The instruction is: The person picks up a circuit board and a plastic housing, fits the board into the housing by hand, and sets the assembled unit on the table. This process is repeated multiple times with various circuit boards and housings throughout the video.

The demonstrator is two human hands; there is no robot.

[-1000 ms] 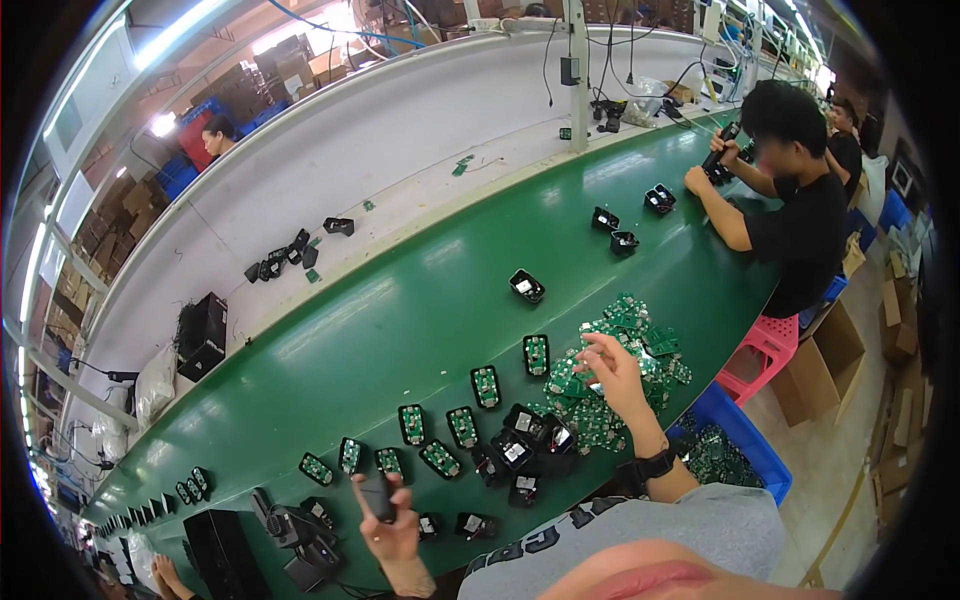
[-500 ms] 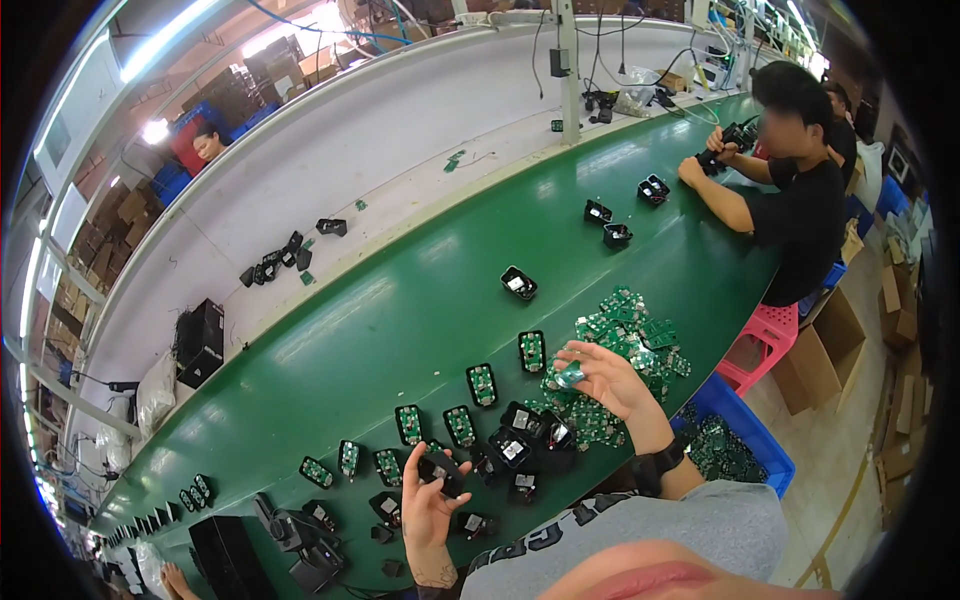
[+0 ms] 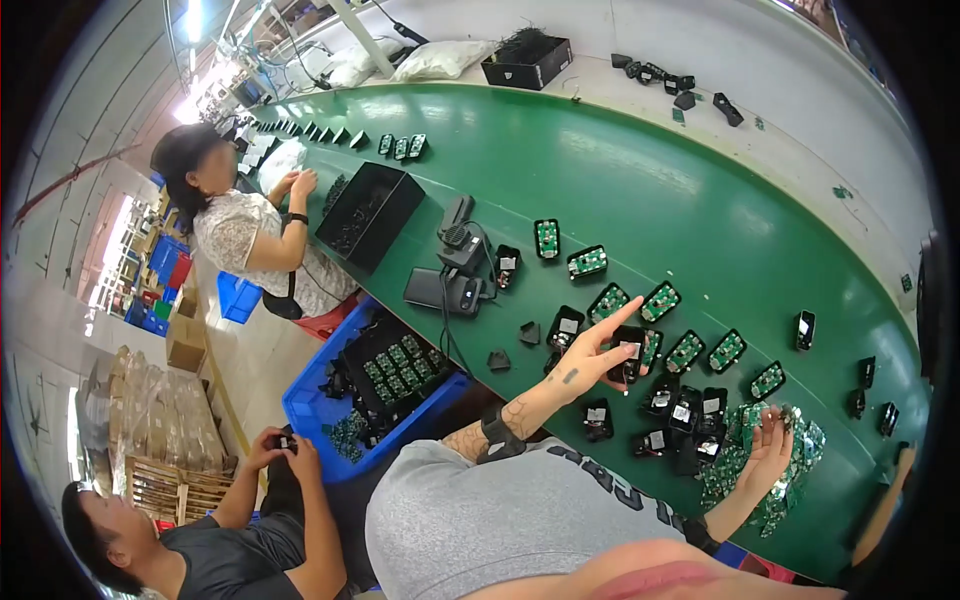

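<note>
My left hand (image 3: pixel 592 362) holds a small open black plastic housing (image 3: pixel 628 345) above the green bench. Its thumb lies over the housing and the index finger is stretched out. My right hand (image 3: pixel 765 452) is over a heap of green circuit boards (image 3: pixel 800 470), with a small circuit board (image 3: pixel 789 416), seen nearly edge-on, at its fingertips. Beyond my hands lie several black housings with green boards in them, such as this filled housing (image 3: pixel 686 351). Between my hands sits a cluster of housings with pale labels and wires, among them one labelled housing (image 3: pixel 684 412).
To the left on the bench stand a black device with a cable (image 3: pixel 440 290) and a large black box (image 3: pixel 370 220). A blue bin (image 3: pixel 300 395) with boards is below the bench edge. One person (image 3: pixel 250 220) works at the bench; another (image 3: pixel 240 540) sits at lower left.
The view has swung left, bringing the blue bin and two people at left into sight. My left hand still has the housing. My right hand keeps the board near the heap.
</note>
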